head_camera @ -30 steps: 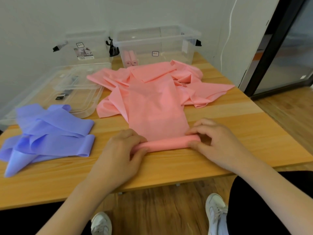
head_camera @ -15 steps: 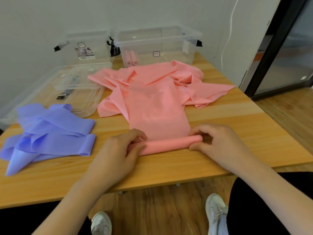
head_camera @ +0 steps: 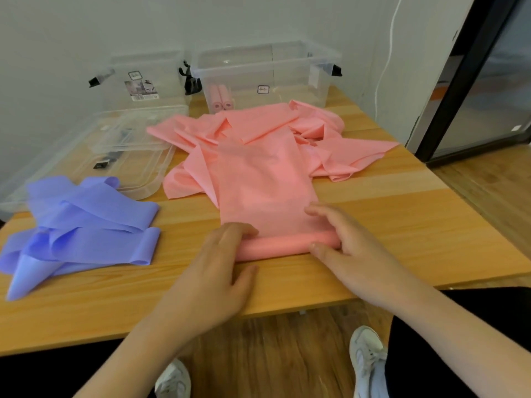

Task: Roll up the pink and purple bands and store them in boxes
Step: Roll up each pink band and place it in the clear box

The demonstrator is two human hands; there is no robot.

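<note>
Nearest: white shoes [head_camera: 366,357] on the wood floor, partly cut off by the frame's lower edge. On the worktop [head_camera: 402,225], left hand [head_camera: 212,277] and right hand [head_camera: 344,248] grip opposite ends of the rolled part of the pink band [head_camera: 264,196], fingers curled over the roll; the loose length runs back into a crumpled heap. Purple bands [head_camera: 83,225] lie unrolled at left. Beyond, clear lids [head_camera: 129,156]. Farthest, two clear boxes: right box [head_camera: 287,70] holds two pink rolls [head_camera: 220,96]; left box [head_camera: 149,79] carries a label, print unreadable.
</note>
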